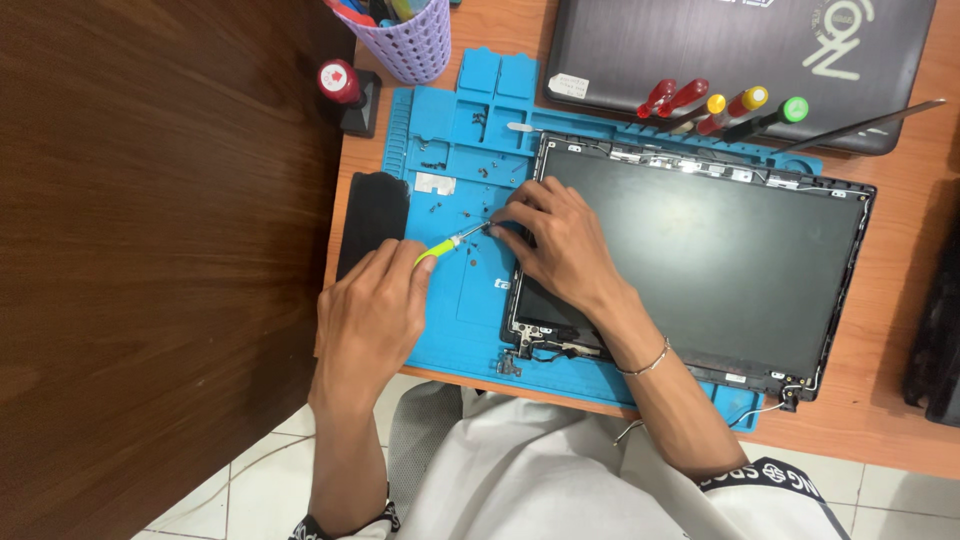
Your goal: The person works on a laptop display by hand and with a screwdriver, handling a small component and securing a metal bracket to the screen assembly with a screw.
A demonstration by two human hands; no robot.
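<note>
The left hand [372, 310] was closed around a small green screwdriver [447, 245], left of the middle of the frame. The right hand [560, 240] pinched near its tip, over the blue mat [450, 320]. The screwdriver looked light, stiff and thin, best held by its handle.

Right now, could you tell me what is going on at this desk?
A person sits over a blue repair mat. The left hand holds a green-handled screwdriver, its tip among small screws by the right hand's fingertips. That hand rests on the left edge of a bare laptop screen panel. More screwdrivers lie above.
</note>
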